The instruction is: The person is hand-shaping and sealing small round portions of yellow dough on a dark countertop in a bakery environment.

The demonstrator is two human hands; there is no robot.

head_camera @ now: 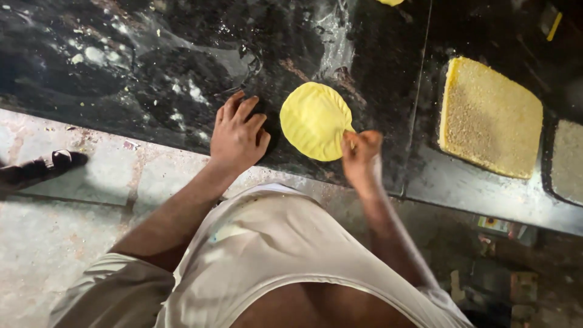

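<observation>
Nearest the person, the right hand (361, 155) pinches the near right rim of the yellow dough disc (315, 121), which lies flat on the dark stone counter (152, 67). The left hand (238, 135) rests beside it, fingers loosely spread, holding nothing. A light, even pinch would likely spare the ribbed edge from tearing. Farther right sits what seems a crumb-filled yellow tray (489, 116).

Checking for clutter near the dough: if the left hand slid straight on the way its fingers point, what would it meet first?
Probably nothing: the left hand points up across bare, flour-dusted dark counter, passing left of the yellow dough disc.
</observation>
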